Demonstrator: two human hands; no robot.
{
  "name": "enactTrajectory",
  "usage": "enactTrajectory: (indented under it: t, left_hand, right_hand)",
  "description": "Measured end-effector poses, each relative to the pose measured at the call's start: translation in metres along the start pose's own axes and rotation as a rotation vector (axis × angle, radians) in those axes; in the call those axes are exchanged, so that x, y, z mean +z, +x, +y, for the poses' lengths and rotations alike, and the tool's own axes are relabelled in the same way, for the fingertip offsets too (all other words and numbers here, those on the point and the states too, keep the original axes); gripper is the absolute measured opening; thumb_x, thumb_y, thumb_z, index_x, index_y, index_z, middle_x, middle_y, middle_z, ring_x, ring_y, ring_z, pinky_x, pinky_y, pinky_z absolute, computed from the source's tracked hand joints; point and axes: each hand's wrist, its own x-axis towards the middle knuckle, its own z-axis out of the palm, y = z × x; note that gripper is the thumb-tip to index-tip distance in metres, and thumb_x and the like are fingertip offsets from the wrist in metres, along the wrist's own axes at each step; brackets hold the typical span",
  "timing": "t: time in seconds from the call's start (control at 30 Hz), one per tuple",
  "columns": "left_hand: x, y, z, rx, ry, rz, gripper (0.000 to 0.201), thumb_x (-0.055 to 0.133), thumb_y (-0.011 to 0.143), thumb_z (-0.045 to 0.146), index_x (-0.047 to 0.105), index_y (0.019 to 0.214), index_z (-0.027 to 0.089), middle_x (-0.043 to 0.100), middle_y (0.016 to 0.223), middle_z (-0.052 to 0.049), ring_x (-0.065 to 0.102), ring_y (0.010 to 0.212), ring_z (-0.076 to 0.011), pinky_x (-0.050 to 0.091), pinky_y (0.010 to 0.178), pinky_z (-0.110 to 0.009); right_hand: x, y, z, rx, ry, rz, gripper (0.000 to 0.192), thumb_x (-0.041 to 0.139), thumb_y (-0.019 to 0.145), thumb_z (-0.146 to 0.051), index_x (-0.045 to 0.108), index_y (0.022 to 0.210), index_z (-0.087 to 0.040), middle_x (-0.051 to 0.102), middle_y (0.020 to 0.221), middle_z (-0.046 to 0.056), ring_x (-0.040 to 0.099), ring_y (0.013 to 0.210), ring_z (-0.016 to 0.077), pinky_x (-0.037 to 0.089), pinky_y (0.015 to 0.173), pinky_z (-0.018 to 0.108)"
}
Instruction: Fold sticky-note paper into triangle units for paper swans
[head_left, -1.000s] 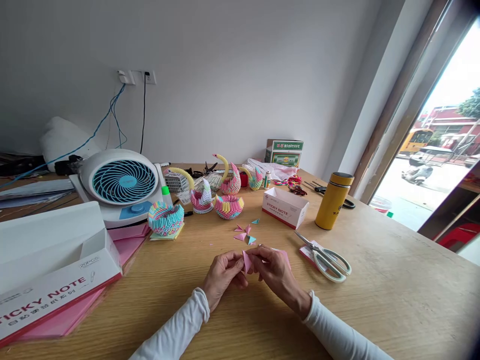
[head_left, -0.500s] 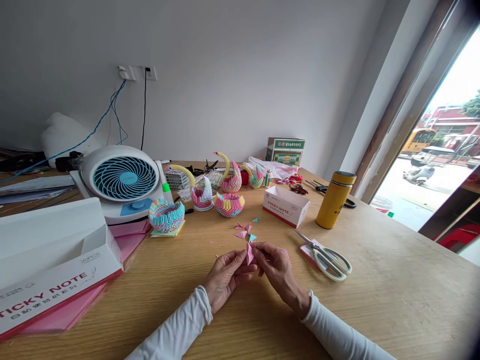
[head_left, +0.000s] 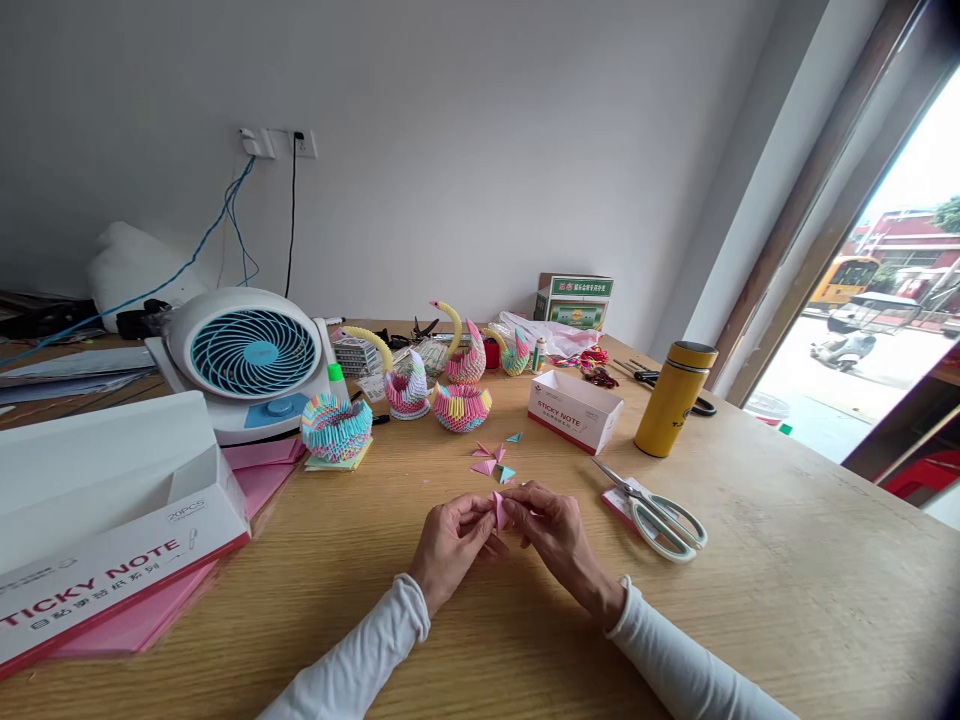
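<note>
Between my two hands is a small folded piece of pink paper (head_left: 499, 510), held up just above the table. My left hand (head_left: 452, 545) pinches its left side with thumb and fingers. From the other side, my right hand (head_left: 551, 530) grips it with the thumb and fingertips. Just beyond my fingers lie several folded pink paper triangles (head_left: 484, 467) and a blue paper triangle (head_left: 505, 473). Farther back stands a pink and yellow folded-paper bowl shape (head_left: 462, 408). Part of the held paper is hidden by my fingers.
Scissors (head_left: 660, 518) lie on a pink pad to the right, near a yellow flask (head_left: 673, 400). A small sticky note box (head_left: 574, 412) stands behind. At left are a large open box (head_left: 127, 550), a fan (head_left: 251, 350) and a blue paper bowl (head_left: 336, 430). Paper swans (head_left: 466, 360) stand farther back.
My left hand has turned, its fingers now curled more closely around the pink paper. The held paper shows narrower between my fingertips. The camera view has shifted slightly.
</note>
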Motion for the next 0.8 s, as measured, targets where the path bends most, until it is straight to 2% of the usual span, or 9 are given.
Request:
enactTrajectory:
  t: [0.17,0.3,0.47,0.67,0.8]
  left_hand:
    - [-0.0013,0.0009,-0.0014,-0.021,-0.041,-0.031,0.034,0.066,0.076,0.047,0.065,0.086,0.014,0.068,0.072,-0.003,0.068,0.048,-0.0181,0.052,0.045,-0.025]
    - [-0.0017,-0.0003,-0.0007,0.004,-0.046,-0.040,0.032,0.063,0.079,0.047,0.060,0.078,0.015,0.066,0.067,-0.001,0.067,0.047,-0.0167,0.051,0.041,-0.022]
    - [-0.0013,0.0000,-0.0018,0.027,-0.023,-0.038,0.033,0.063,0.080,0.047,0.058,0.072,0.016,0.064,0.060,0.001,0.063,0.043,-0.0139,0.048,0.039,-0.020]
    - [0.0002,0.0017,-0.0035,-0.069,-0.176,-0.042,0.034,0.066,0.079,0.047,0.060,0.073,0.014,0.062,0.059,0.002,0.061,0.041,-0.0103,0.046,0.041,-0.018]
    - [0.0009,-0.0001,0.0016,-0.127,-0.232,-0.069,0.038,0.062,0.081,0.050,0.064,0.080,0.012,0.065,0.072,-0.001,0.061,0.045,-0.0085,0.048,0.045,-0.018]
  right_hand:
    - [-0.0039,0.0016,-0.0014,0.031,0.071,-0.060,0.030,0.060,0.086,-0.046,0.075,0.087,-0.020,0.060,0.073,0.002,0.052,0.057,0.0127,0.043,0.046,0.021]
    - [-0.0038,-0.0002,-0.0044,0.037,0.045,-0.097,0.032,0.057,0.088,-0.045,0.074,0.082,-0.019,0.058,0.070,0.001,0.051,0.054,0.0111,0.041,0.046,0.021]
    - [0.0005,-0.0018,-0.0043,0.041,0.048,-0.070,0.034,0.057,0.087,-0.047,0.069,0.080,-0.016,0.059,0.066,0.001,0.050,0.050,0.0102,0.041,0.046,0.021]
    - [0.0020,0.0004,-0.0060,0.108,0.167,-0.079,0.041,0.059,0.083,-0.056,0.064,0.078,-0.016,0.056,0.062,-0.001,0.048,0.049,0.0099,0.040,0.045,0.021]
    - [0.0012,0.0009,-0.0043,0.107,0.156,-0.056,0.038,0.059,0.084,-0.054,0.065,0.079,-0.017,0.055,0.062,-0.001,0.047,0.050,0.0101,0.040,0.046,0.021]
